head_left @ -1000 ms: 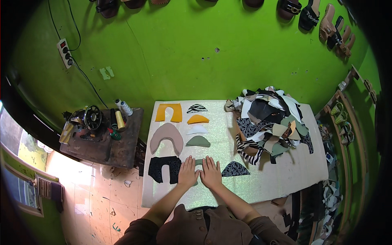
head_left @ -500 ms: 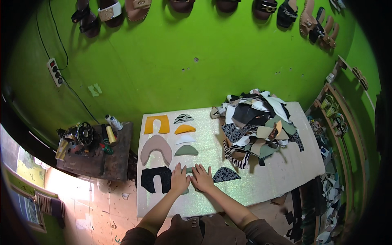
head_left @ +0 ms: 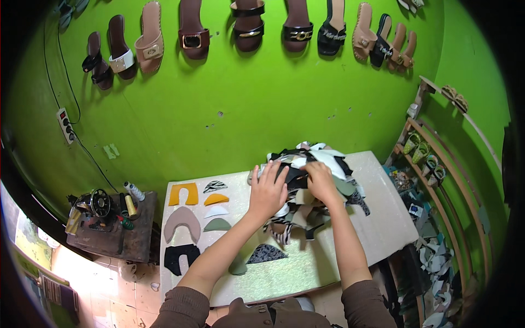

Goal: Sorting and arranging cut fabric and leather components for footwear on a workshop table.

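Note:
Both hands are at a heap of scraps (head_left: 331,164) in black, white, green and zebra print. My left hand (head_left: 268,191) lies over its left side, fingers spread. My right hand (head_left: 321,179) reaches in from above with bent fingers; whatever is under its fingertips is hidden. To the left, cut pieces lie in rows: a yellow U-shape (head_left: 175,195), a pinkish U-shape (head_left: 173,225), a black U-shape (head_left: 173,259), and zebra (head_left: 215,187), yellow (head_left: 216,200), white (head_left: 216,211) and green (head_left: 217,224) half-rounds. A patterned dark piece (head_left: 267,253) and a green piece (head_left: 238,267) lie nearer me, the latter partly behind my left forearm.
The pieces rest on a pale padded table (head_left: 377,213). A sewing machine (head_left: 98,203) with thread spools (head_left: 134,191) stands on a dark stand at left. Sandals (head_left: 247,27) hang along the green wall. A wooden rack (head_left: 437,186) and more scraps (head_left: 435,265) are at right.
Both hands have left the near green piece and reached forward and right to the scrap heap. The view has tilted up, showing more wall sandals.

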Motion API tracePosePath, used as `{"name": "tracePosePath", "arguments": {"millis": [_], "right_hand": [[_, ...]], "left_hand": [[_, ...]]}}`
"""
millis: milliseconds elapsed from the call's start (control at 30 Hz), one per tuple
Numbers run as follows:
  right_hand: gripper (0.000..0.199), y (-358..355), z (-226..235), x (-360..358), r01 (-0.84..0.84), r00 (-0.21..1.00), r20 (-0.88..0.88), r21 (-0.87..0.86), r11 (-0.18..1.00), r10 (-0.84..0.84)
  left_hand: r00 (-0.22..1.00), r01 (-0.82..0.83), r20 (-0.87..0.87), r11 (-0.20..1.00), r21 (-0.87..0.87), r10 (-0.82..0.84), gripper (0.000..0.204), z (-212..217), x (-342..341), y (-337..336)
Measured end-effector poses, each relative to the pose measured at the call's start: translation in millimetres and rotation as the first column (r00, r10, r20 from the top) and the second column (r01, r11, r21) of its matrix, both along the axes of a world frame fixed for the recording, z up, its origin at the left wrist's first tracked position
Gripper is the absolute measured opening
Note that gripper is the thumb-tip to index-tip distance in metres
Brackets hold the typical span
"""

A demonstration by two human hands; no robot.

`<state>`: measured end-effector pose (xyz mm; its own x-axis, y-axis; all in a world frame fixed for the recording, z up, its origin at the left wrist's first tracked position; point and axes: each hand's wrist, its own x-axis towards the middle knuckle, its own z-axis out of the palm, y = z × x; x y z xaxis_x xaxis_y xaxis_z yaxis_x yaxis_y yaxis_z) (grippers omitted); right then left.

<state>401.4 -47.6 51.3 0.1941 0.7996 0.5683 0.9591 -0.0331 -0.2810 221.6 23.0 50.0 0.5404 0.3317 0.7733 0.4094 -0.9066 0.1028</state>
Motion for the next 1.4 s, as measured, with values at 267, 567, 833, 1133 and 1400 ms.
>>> {"name": "tracePosePath", "arguments": {"millis": [267,567,833,1133,1400], "right_hand": [[0.024,-10,-15,84,-0.096,0.99,0.046,-0.471,0.877,0.133],[0.014,2,-21,92,-0.325,0.931,0.016,-0.419,0.848,0.365],[0.012,-3,29,93,-0.5,0.866,-0.037,-0.121,0.858,0.499],[0.019,-15,46,114,-0.51,0.859,-0.021,-0.106,0.853,0.511],[0.028,-12,47,115,-0.515,0.74,-0.439,0.116,0.849,0.509]], "left_hand": [[0.999,-0.006,-0.041,0.996,-0.088,0.002,0.036,-26,70,-17],[0.992,-0.114,-0.077,0.978,-0.173,0.102,0.02,-39,96,-22],[0.997,-0.071,-0.039,0.922,-0.381,0.06,0.022,-7,104,-30],[0.988,-0.018,0.118,0.836,-0.549,0.098,0.023,33,98,-40],[0.915,0.238,0.401,0.736,-0.634,0.05,0.025,33,88,-14]]}}
